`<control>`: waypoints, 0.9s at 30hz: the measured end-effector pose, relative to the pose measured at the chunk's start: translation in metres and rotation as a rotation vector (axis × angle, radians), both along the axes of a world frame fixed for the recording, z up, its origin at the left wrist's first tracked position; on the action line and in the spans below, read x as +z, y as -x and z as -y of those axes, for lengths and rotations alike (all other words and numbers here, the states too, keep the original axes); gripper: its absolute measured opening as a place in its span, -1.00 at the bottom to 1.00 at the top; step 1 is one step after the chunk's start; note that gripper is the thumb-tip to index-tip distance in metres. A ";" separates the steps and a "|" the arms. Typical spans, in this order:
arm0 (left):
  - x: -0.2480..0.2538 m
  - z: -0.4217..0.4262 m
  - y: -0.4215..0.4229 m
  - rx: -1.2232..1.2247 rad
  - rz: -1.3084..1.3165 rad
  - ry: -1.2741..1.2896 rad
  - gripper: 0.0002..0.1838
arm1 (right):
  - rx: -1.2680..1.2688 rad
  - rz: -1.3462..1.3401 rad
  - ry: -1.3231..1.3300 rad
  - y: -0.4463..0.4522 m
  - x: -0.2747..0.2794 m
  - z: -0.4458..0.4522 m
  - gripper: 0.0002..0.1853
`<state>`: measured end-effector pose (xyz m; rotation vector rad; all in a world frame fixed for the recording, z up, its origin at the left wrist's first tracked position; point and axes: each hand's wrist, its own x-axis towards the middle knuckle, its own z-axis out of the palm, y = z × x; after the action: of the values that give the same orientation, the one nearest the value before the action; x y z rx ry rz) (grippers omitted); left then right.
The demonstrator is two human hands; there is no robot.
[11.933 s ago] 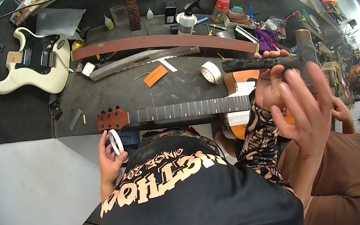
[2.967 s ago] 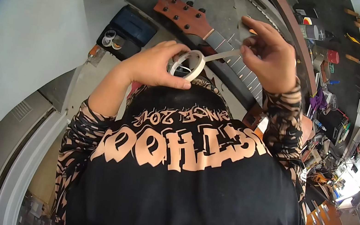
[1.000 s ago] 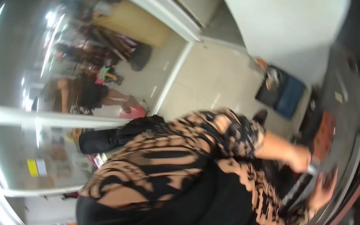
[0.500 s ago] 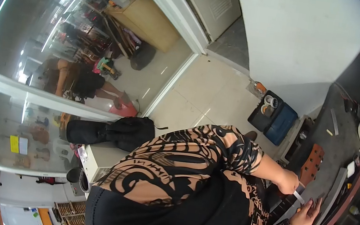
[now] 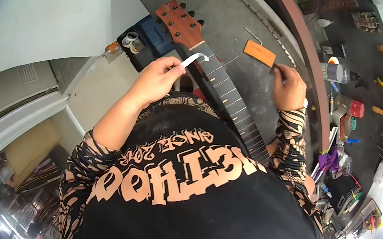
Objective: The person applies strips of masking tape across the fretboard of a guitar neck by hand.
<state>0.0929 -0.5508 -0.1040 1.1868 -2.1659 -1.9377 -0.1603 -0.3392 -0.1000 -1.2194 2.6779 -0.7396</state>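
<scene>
The left hand (image 5: 159, 79) pinches a strip of white tape (image 5: 192, 61) between thumb and fingertips, closed with no gap but the tape's thickness. The strip's free end curls over the dark fingerboard (image 5: 232, 96) of a guitar, near the nut (image 5: 196, 45); whether it touches the surface is hard to tell from this angle. The right hand (image 5: 289, 88) is on the other side of the neck, over the bench (image 5: 233, 19), its fingers curled in close to the thumb. A small dark edge shows at its fingertips, but I cannot tell whether the hand holds anything. Just beside those fingertips lies a flat orange block (image 5: 260, 53), with a thin bent metal rod (image 5: 253, 36) near its far edge. The guitar's reddish-brown headstock (image 5: 178, 22), with black tuning pegs along its edge, points toward the upper left, and the fingerboard runs down to the right past the front of the black shirt (image 5: 195, 229). A long notched metal bar (image 5: 261, 12) and a long brown beam (image 5: 309, 63) lie beyond the block. On the floor, beside the headstock, sits an open blue toolbox (image 5: 157, 36).
</scene>
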 end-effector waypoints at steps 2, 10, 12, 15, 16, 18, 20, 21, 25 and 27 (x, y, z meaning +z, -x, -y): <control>-0.003 0.002 0.004 0.026 0.046 -0.095 -0.77 | -0.043 0.023 -0.153 -0.002 -0.002 -0.005 -0.82; 0.013 -0.001 0.022 -0.019 0.085 -0.253 -0.80 | 0.219 0.249 0.065 -0.028 -0.003 0.030 -0.55; 0.011 -0.003 0.024 -0.034 0.069 -0.235 -0.79 | 0.288 0.443 0.193 -0.040 -0.001 0.048 -0.50; 0.009 -0.002 0.024 -0.043 0.038 -0.226 -0.78 | 0.313 0.594 0.204 -0.049 -0.004 0.070 -0.49; 0.008 -0.002 0.025 -0.038 0.011 -0.235 -0.77 | 0.314 0.603 0.199 -0.050 -0.007 0.073 -0.49; 0.008 -0.002 0.025 -0.034 0.015 -0.230 -0.77 | 0.332 0.608 0.154 -0.051 -0.013 0.079 -0.60; 0.012 0.000 0.027 -0.032 0.049 -0.257 -0.77 | 0.287 0.634 0.191 -0.052 -0.021 0.083 -0.66; 0.011 0.000 0.026 -0.037 0.078 -0.279 -0.77 | 0.236 0.652 0.233 -0.054 -0.023 0.084 -0.72; 0.004 0.002 0.028 -0.062 0.142 -0.258 -0.76 | 0.173 0.752 0.241 -0.056 -0.027 0.086 -0.73; 0.002 0.001 0.031 -0.048 0.205 -0.290 -0.75 | 0.167 0.752 0.214 -0.058 -0.031 0.087 -0.72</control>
<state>0.0620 -0.5514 -0.1023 1.4450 -2.0679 -2.3081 -0.1028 -0.4265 -0.1314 -0.9266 1.9021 -1.1878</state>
